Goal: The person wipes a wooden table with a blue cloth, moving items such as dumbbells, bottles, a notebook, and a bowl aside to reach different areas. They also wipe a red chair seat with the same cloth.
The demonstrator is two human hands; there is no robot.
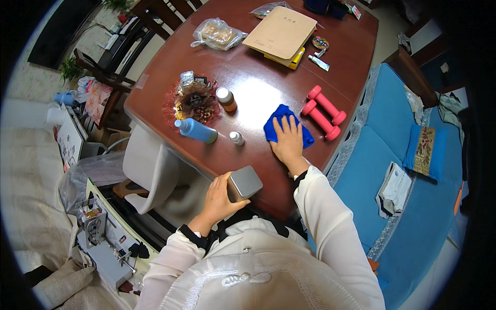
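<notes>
My left hand [217,197] grips a grey metal tin [245,182] with rounded corners, near the front edge of the brown table [186,159]. My right hand [288,143] lies with spread fingers on a crumpled blue cloth [276,123] on the tabletop. Two pink dumbbells [321,120] rest just to the right of the cloth. Left of the cloth stand a small bottle with a white cap [236,138], a light blue bottle [197,131] and a brown bottle with a white lid [226,99]. Whether the cloth is gripped or only pressed cannot be told.
A decorated red dish with small packets [193,97] sits at the table's left. Farther back are bagged bread [219,34], a brown paper folder [282,33] and a tube [319,62]. A pale chair [147,166] stands left, a blue sofa [383,143] right.
</notes>
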